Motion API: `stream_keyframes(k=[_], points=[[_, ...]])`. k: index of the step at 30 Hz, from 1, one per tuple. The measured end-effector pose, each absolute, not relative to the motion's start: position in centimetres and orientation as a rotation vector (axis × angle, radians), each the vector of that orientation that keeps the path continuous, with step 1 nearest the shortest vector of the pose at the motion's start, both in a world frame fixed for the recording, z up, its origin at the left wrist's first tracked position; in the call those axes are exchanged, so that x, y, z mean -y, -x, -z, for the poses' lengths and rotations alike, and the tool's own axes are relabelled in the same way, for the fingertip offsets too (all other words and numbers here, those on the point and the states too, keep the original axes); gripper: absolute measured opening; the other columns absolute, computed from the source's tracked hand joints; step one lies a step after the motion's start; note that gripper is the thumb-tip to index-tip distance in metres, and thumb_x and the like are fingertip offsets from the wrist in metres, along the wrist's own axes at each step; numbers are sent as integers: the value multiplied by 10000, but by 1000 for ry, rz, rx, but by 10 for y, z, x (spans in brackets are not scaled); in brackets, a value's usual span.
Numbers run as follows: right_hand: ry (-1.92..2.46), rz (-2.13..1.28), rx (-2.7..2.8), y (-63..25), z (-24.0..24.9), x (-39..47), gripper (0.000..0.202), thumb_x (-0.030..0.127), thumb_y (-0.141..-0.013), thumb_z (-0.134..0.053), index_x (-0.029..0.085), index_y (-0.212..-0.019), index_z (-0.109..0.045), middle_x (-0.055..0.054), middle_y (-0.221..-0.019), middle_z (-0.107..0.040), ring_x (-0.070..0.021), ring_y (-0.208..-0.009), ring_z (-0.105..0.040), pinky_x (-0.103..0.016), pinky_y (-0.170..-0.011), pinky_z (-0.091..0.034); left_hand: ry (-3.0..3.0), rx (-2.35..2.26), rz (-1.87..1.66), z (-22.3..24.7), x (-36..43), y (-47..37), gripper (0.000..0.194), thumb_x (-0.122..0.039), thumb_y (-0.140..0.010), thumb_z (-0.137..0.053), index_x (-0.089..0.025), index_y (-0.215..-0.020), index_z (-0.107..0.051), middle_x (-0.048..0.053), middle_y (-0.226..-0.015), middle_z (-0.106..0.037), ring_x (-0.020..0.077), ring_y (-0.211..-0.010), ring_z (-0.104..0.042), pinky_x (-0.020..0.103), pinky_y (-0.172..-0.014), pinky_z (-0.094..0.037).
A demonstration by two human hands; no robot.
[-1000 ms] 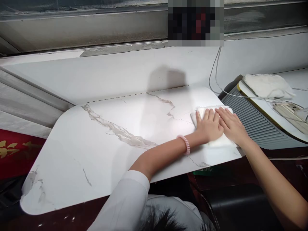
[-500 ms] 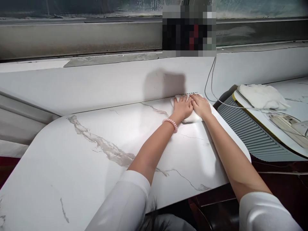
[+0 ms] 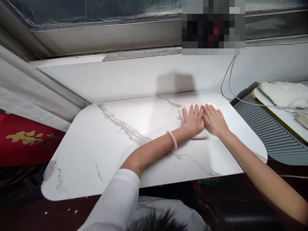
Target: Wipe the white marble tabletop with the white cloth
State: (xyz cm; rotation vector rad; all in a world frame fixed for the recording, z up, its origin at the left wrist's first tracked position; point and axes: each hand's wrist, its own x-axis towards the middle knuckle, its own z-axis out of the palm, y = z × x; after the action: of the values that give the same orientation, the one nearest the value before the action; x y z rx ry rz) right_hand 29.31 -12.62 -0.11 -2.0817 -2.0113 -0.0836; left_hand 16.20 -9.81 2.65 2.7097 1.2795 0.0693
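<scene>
Head view: a white cloth (image 3: 199,136) lies flat on the table (image 3: 79,144), toward its right end and set in from its far edge, with both of the person's hands on top. Fingers of the left hand (image 3: 193,121) are straight and fanned apart; those of the right hand (image 3: 215,120) are straight too, closer together, its inner side meeting the left. Neither hand is curled or gripping; both simply lie palm-down. From where I stand, the step in hand looks like wiping the table, somewhere mid-stroke, and the next push would call for even pressure from both palms, so the cloth travels with them rather than bunching or slipping out from under the fingers. A pink bracelet (image 3: 171,140) rings the left wrist, above the table. Beyond the table's right end stands a ribbed cabinet (image 3: 262,128), another cloth (image 3: 284,94) on its top and a cable (image 3: 231,73) trailing over it. Behind the table's far edge runs the wall (image 3: 125,77), a window (image 3: 108,9) above; off its left end hang a curtain (image 3: 31,80) and something red (image 3: 29,138).
</scene>
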Motion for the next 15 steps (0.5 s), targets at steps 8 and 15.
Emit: stream_keyframes(k=[8,15], points=[[2117,160,2035,-226,-1,258,572,313,-986,-170,161,-1520,-304,-121,-1544,-357,-259,-1445,-266,-520,-1159,-259,-2952,-1185,-7,-30,216,-100,592,-315,-966,-310,-54,-1497,-307,162,-1560,-294,397,-1412,-290,606,-1136,-251],[2124,154,2093,-211,-1,257,569,331,-968,-231,188,-1508,-338,-103,-1528,-391,-279,-1432,-295,-530,-1134,-306,-2985,-1121,-21,-30,216,-76,580,-323,-972,-311,-48,-1482,-341,152,-1544,-327,348,-1404,-333,500,-1157,-275]])
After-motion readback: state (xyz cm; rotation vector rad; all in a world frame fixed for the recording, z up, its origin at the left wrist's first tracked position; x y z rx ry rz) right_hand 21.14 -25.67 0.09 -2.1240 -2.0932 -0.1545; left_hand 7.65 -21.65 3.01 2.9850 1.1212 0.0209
